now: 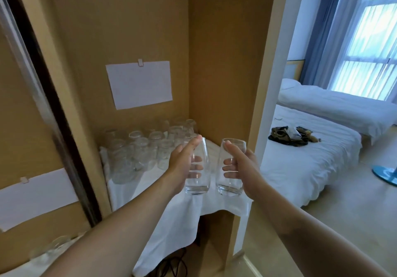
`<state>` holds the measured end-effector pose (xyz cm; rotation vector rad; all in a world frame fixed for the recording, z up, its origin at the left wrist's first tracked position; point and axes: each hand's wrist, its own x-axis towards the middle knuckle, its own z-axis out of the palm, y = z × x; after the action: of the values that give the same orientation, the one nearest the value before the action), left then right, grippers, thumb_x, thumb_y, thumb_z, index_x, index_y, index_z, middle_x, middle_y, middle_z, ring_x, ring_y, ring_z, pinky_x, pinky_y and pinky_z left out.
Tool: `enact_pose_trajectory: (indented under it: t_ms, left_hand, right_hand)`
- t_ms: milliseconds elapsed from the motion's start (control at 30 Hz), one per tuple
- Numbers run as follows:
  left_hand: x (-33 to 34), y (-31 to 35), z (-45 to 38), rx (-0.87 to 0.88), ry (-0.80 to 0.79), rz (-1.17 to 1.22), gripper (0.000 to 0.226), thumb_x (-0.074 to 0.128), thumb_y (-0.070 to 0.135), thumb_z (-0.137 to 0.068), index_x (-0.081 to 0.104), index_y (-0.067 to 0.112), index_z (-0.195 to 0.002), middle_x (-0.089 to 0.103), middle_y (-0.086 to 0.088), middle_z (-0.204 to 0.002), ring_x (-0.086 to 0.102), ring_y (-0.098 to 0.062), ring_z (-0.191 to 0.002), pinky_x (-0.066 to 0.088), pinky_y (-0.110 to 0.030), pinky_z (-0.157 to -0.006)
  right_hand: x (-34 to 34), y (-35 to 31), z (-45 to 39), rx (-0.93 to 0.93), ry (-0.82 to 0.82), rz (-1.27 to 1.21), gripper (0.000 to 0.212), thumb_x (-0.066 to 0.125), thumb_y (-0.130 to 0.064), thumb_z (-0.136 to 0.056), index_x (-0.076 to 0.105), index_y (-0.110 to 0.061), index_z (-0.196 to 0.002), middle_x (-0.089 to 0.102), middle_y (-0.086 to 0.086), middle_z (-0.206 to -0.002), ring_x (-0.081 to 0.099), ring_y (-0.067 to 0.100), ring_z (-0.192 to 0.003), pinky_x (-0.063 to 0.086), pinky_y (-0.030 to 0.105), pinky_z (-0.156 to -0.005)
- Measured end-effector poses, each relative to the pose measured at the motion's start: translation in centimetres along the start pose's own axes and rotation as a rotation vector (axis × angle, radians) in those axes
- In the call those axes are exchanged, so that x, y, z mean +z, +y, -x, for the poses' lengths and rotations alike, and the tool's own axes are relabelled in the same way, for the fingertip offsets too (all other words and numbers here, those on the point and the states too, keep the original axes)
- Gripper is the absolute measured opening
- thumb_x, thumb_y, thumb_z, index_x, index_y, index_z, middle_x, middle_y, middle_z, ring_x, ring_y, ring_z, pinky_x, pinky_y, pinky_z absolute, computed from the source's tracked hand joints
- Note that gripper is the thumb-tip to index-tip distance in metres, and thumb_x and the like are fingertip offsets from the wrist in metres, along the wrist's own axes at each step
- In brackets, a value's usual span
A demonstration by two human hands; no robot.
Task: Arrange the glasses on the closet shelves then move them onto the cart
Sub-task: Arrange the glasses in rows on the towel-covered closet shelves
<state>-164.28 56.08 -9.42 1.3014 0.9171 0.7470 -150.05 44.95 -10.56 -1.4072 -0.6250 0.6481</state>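
Both hands grip upright glasses: left hand (182, 165) left glass (198, 182), right hand (242, 167) right glass (231, 182).

Clear glasses (141, 147); white shelf cloth (171, 212); tan closet wall (129, 18); white paper sheet (139, 84), seemingly blank.

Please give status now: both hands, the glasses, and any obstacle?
Left hand grips one upright glass; right hand grips another. Both above white-clothed shelf. Glass cluster crowds shelf's left rear.

Cloth-covered shelf (150, 182) under upturned glasses (141, 147)
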Motion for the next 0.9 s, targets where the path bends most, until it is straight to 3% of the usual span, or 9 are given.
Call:
enact_pose_trajectory:
  t_ms: [300, 433, 600, 700, 900]
  left_hand:
    - [-1.7, -1.2, -8.7, -0.063, 0.049, 0.043, 0.056, 0.069, 0.070, -0.079, 0.065, 0.029, -0.117, 0.075, -0.013, -0.099, 0.075, -0.032, -0.080, 0.060, -0.037, -0.061]
    - [-2.5, -2.4, -11.2, -0.092, 0.066, 0.047, 0.053, 0.069, 0.067, -0.080, 0.065, 0.027, -0.115, 0.075, -0.013, -0.099, 0.075, -0.032, -0.082, 0.062, -0.042, -0.067]
    - [-2.8, -3.9, -13.2, -0.122, 0.120, 0.037, 0.056, 0.071, 0.070, -0.076, 0.065, 0.026, -0.110, 0.075, -0.012, -0.098, 0.075, -0.036, -0.087, 0.062, -0.048, -0.070]
    - [-2.7, -4.4, -14.4, -0.132, 0.130, 0.031, 0.057, 0.071, 0.071, -0.075, 0.064, 0.026, -0.109, 0.075, -0.011, -0.099, 0.075, -0.034, -0.086, 0.062, -0.046, -0.069]
    - [-2.1, -5.8, -16.2, -0.114, 0.213, 0.031, 0.059, 0.075, 0.068, -0.074, 0.061, 0.027, -0.114, 0.073, -0.009, -0.101, 0.068, -0.022, -0.076, 0.055, -0.034, -0.065]
  right_hand:
    - [3.5, 2.6, -8.8, 0.057, -0.032, 0.012, 0.054, 0.076, -0.062, -0.079, 0.062, -0.026, -0.115, 0.069, 0.017, -0.097, 0.071, 0.025, -0.076, 0.063, 0.039, -0.073]
    - [4.6, 4.1, -11.0, 0.078, -0.057, 0.025, 0.060, 0.076, -0.061, -0.079, 0.060, -0.020, -0.119, 0.067, 0.017, -0.096, 0.070, 0.025, -0.075, 0.061, 0.044, -0.076]
    - [5.5, 5.6, -12.8, 0.087, -0.031, 0.077, 0.051, 0.076, -0.054, -0.082, 0.058, -0.020, -0.115, 0.070, 0.017, -0.103, 0.070, 0.026, -0.080, 0.060, 0.048, -0.082]
    - [5.9, 6.6, -14.4, 0.088, -0.021, 0.101, 0.047, 0.076, -0.052, -0.083, 0.056, -0.020, -0.112, 0.069, 0.016, -0.105, 0.071, 0.032, -0.093, 0.059, 0.048, -0.085]
    - [6.4, 8.8, -18.4, 0.062, -0.096, 0.160, 0.064, 0.078, -0.061, -0.076, 0.054, -0.024, -0.122, 0.067, 0.005, -0.107, 0.069, 0.022, -0.094, 0.058, 0.043, -0.089]
